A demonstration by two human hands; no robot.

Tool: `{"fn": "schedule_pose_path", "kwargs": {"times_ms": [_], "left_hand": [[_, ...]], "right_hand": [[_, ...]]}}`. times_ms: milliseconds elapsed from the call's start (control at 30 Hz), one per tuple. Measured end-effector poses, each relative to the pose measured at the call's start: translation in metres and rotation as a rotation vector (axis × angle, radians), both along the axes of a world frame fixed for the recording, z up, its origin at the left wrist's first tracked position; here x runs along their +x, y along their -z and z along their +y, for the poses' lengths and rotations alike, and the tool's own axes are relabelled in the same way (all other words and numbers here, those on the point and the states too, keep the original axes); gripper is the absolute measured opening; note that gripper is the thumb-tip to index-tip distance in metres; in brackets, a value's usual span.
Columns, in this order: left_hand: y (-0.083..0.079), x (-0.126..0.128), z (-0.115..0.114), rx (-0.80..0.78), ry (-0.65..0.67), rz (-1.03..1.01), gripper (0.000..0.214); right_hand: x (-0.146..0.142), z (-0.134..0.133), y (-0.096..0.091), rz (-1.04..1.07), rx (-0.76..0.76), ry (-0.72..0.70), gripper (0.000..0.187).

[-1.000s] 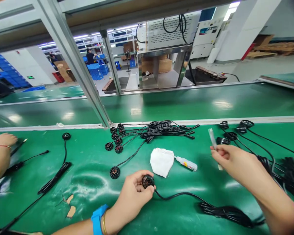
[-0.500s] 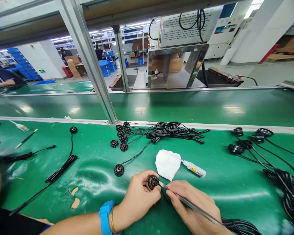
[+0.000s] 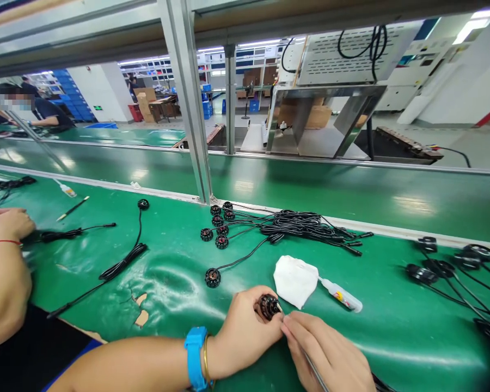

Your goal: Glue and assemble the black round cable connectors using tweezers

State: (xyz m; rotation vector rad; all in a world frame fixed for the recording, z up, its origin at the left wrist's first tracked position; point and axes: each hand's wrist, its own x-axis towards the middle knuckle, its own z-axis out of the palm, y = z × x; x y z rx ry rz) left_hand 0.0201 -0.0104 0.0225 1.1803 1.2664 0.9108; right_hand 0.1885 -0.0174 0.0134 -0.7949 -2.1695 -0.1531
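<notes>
Pinched in the fingers of my left hand (image 3: pixel 245 335) is a small round black motor stator (image 3: pixel 267 306) with copper-coloured windings, tilted with its central stub toward the right. My right hand (image 3: pixel 329 348) closes around a slim grey metal tool (image 3: pixel 316 373), its tip at the stator's right edge; fingers partly hide that tip. Beyond my hands lie a folded white cloth (image 3: pixel 296 281) and a clear squeeze bottle (image 3: pixel 343 296) whose nozzle touches the cloth. One wired stator (image 3: pixel 213 277) rests left of the cloth, and several more (image 3: pixel 222 242) sit behind it beside bundled black cables (image 3: pixel 294 224).
Black round parts with cables (image 3: pixel 422 273) lie at the right. A single cabled part (image 3: pixel 143 204), a thin stick-like tool (image 3: pixel 73 208) and another bottle (image 3: pixel 67 189) are at the left, near a co-worker's arm (image 3: pixel 4 272). A metal post (image 3: pixel 188 109) rises at the mat's back edge.
The view has swung left, so things appear shifted right. My left hand has tilted the stator, and my right hand has moved closer and turned the tool steeper. The co-worker's hand shows more fully.
</notes>
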Motion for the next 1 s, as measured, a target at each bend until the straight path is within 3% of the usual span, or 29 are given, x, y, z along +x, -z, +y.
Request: {"fn": "schedule_pose_path", "kwargs": {"times_ms": [167, 267, 467, 767, 1000], "left_hand": [[0.001, -0.001, 0.0, 0.005, 0.036, -0.004, 0.008], [0.0, -0.001, 0.0, -0.004, 0.042, 0.002, 0.007], [-0.003, 0.0, 0.003, -0.022, 0.062, -0.024, 0.007], [-0.006, -0.002, 0.006, -0.095, 0.1, -0.08, 0.009], [-0.009, -0.005, 0.005, -0.078, 0.155, -0.036, 0.014]], "right_hand": [[-0.001, 0.013, -0.009, 0.198, -0.301, -0.078, 0.012], [0.0, 0.022, -0.016, 0.256, -0.402, -0.11, 0.013], [0.004, 0.025, -0.017, 0.192, -0.442, -0.229, 0.014], [0.0, 0.016, -0.008, 0.275, -0.336, -0.139, 0.016], [0.002, 0.026, -0.016, 0.319, -0.523, -0.145, 0.016]]}}
